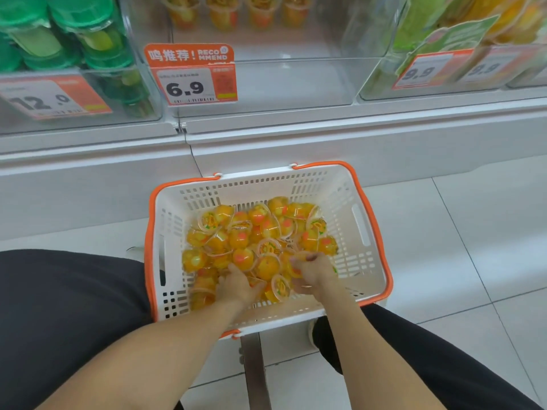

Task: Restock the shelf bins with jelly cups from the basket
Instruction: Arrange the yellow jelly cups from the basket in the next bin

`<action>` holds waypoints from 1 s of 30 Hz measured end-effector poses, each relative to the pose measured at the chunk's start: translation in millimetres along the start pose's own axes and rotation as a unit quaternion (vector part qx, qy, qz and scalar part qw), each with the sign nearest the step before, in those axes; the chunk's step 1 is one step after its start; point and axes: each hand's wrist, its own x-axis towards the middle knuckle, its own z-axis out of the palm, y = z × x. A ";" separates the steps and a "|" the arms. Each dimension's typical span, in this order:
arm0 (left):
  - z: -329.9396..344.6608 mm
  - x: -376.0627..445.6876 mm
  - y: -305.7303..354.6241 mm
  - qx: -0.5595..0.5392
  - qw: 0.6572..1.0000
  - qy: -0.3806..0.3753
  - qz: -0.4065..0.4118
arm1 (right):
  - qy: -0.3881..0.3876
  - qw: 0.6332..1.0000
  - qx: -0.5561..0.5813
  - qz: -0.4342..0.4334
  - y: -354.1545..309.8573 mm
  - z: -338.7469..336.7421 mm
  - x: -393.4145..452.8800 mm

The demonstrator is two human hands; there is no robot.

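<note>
Both hands dig into the basket (pixel 367 232) at six o'clock. The left hand (pixel 236 287) and right hand (pixel 315 275) each curl fingers around jelly cups (pixel 245 241).

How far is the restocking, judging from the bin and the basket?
Early stage. Done: only a few jelly cups stand at the back of the clear bin. In hand: left hand and right hand are both gathering cups in the basket. Left: the heap of cups there.
</note>
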 end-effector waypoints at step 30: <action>-343.1 -142.8 118.7 -0.535 0.768 -0.185 0.298 | -0.338 0.734 0.448 -0.383 -211.9 -0.6 -180.6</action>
